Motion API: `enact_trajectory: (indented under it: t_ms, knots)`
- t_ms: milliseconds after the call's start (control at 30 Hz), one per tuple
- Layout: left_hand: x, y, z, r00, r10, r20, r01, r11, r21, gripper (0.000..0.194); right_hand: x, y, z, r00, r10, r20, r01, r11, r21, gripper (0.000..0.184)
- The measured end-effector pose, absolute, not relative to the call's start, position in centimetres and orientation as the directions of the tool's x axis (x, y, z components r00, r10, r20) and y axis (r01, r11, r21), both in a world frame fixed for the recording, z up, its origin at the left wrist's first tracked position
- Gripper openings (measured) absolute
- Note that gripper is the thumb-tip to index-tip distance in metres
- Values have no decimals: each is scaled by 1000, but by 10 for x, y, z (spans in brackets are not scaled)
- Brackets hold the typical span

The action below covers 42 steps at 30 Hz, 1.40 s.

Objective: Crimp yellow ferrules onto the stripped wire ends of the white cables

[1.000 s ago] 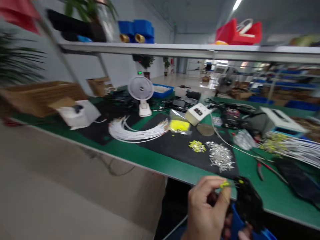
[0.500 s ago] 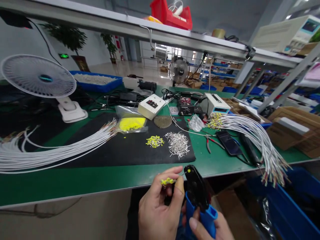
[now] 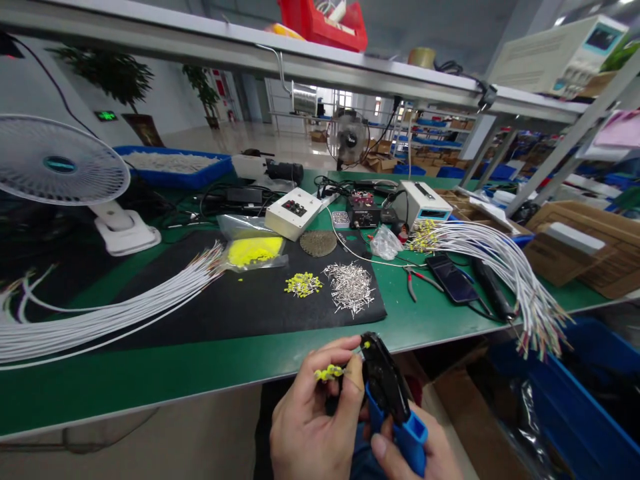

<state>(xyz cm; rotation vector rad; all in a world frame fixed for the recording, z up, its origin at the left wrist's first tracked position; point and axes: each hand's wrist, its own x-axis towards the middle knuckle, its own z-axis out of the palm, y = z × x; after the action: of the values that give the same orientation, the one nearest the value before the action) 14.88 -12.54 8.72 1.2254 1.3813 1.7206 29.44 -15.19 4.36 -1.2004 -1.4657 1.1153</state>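
Left hand (image 3: 317, 413): thumb and forefinger nearly together at the nose of the hand tool (image 3: 384, 383), a small cluster of yellow-ended pieces (image 3: 329, 373) pinched in the fingers, likely kept there as a ready supply. Right hand (image 3: 433, 443): wrapped around the tool's blue handles, black head angled up toward the left fingertips, presumably so both meet in plain sight. A yellow bit (image 3: 367, 345) shows at the head; whether the left fingers touch it, cannot tell.

Just beyond the hands, on the black mat (image 3: 250, 323): yellow-ended pile (image 3: 303, 285) beside silver pile (image 3: 350, 287), apart, probably to keep kinds sorted within reach. White cables (image 3: 150, 303) lie left of the hands; yellow-ended cables (image 3: 495, 257) farther right, seemingly separated on purpose. Red-handled pliers (image 3: 411, 287) lie open, forward of the right hand.
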Motion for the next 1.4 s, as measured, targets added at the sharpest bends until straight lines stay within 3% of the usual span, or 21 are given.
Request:
enact_trajectory:
  t_ms: [133, 200, 333, 433, 567, 800, 1033, 1300, 1400]
  knots:
    - [147, -124, 86, -378, 868, 323, 87, -314, 945, 3, 297, -149, 45, -188, 963, 191, 306, 243, -921, 16]
    - [146, -124, 87, -374, 870, 320, 67, -319, 945, 1, 299, -152, 39, -127, 973, 191, 377, 225, -898, 15]
    - [143, -125, 89, -383, 871, 308, 12, -328, 945, 3, 307, -157, 22, 69, 976, 207, 414, 160, -896, 33]
    - [140, -126, 88, -373, 878, 300, -32, -335, 942, 3, 317, -154, 25, -72, 947, 313, 537, 302, -788, 71]
    - [138, -128, 84, -371, 886, 280, -101, -338, 936, 1, 325, -146, 46, -291, 869, 400, 580, 493, -648, 72]
    - [142, -132, 81, -342, 906, 249, -183, -324, 928, 1, 319, -150, 46, -253, 905, 342, 590, 425, -687, 85]
    - [146, -132, 78, -350, 891, 289, -179, -366, 913, 7, 317, -149, 45, -225, 917, 329, 513, 399, -760, 85]
    - [148, -131, 75, -386, 878, 283, -118, -352, 929, 5, 320, -146, 46, -231, 891, 392, 525, 453, -720, 79]
    - [149, -129, 72, -447, 846, 292, -17, -334, 942, 8, 319, -143, 34, -212, 883, 418, 575, 459, -677, 75]
